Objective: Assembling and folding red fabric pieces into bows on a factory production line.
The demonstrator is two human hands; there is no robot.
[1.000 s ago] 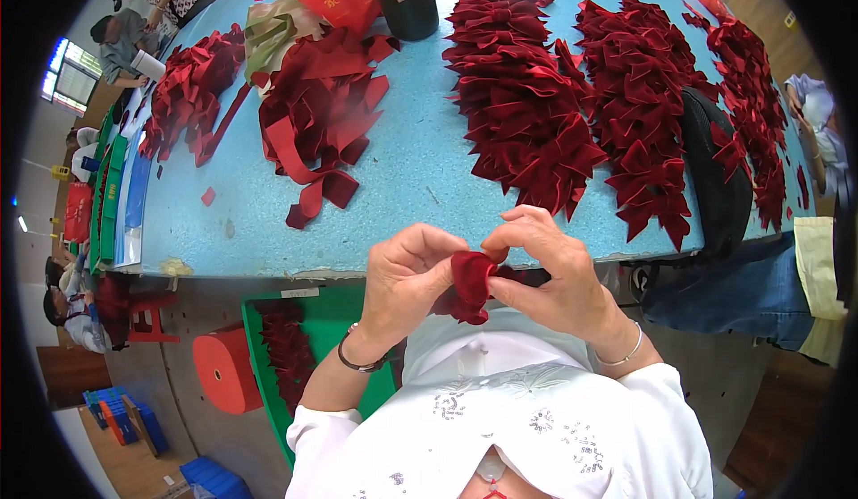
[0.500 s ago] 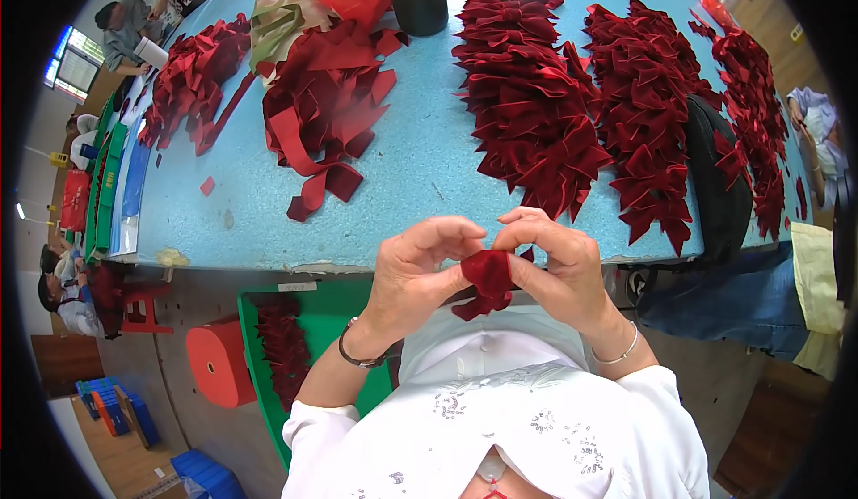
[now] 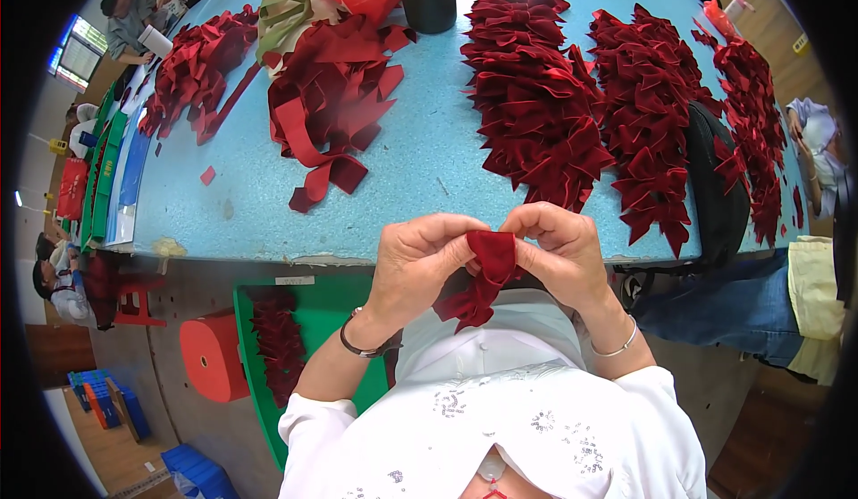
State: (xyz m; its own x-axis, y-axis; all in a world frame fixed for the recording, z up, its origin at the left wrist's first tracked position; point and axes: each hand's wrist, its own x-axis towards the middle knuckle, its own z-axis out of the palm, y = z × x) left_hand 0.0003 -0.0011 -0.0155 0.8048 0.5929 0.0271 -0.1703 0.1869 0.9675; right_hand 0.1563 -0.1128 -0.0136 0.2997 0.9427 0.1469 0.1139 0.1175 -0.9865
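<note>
In front of my chest, just off the table's near edge, a dark red velvet ribbon (image 3: 491,266) is pinched between both hands. My left hand (image 3: 418,265) grips its left side with thumb and forefinger. On the other side my right hand (image 3: 565,250) pinches the upper edge, fingers curled. The ribbon is looped at the top, and its loose end hangs toward my lap. Beyond my hands, rows of dark red velvet bows (image 3: 538,97) lie on the blue table (image 3: 424,164). Cut ribbon strips (image 3: 329,92) are heaped to their left.
More bows (image 3: 645,128) lie to the right, beside a black bag (image 3: 717,199). A dark bottle (image 3: 427,0) stands at the back. Below the table edge, at left, are a green tray (image 3: 335,307) and a red roll (image 3: 214,359). A person in jeans (image 3: 719,307) is at right.
The ribbon was bunched into a small fold; now its loop is drawn up taller and its tail hangs lower left. My fingertips have come closer together at its top edge.
</note>
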